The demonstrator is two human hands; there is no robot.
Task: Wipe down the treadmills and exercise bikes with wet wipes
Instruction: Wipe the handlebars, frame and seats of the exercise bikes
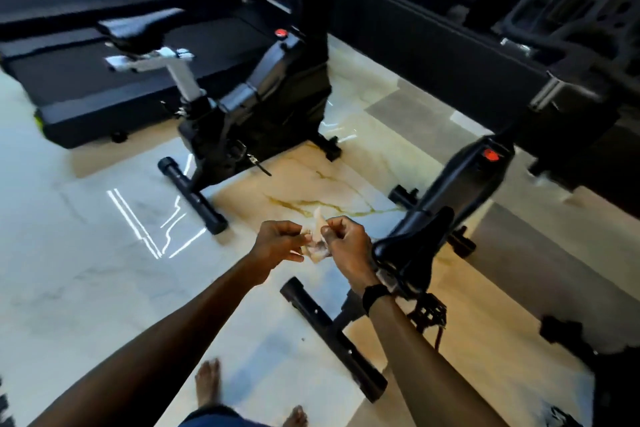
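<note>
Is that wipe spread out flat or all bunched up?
Bunched up. The wet wipe is a crumpled wad pinched between the left hand and right hand.

— What is sitting on the floor point(104, 253)?
— Two exercise bikes point(256, 107) point(446, 204) are standing on the glossy marble tiles, a treadmill point(104, 87) is lying behind them, and two bare feet point(207, 381) are resting nearest the camera.
</note>
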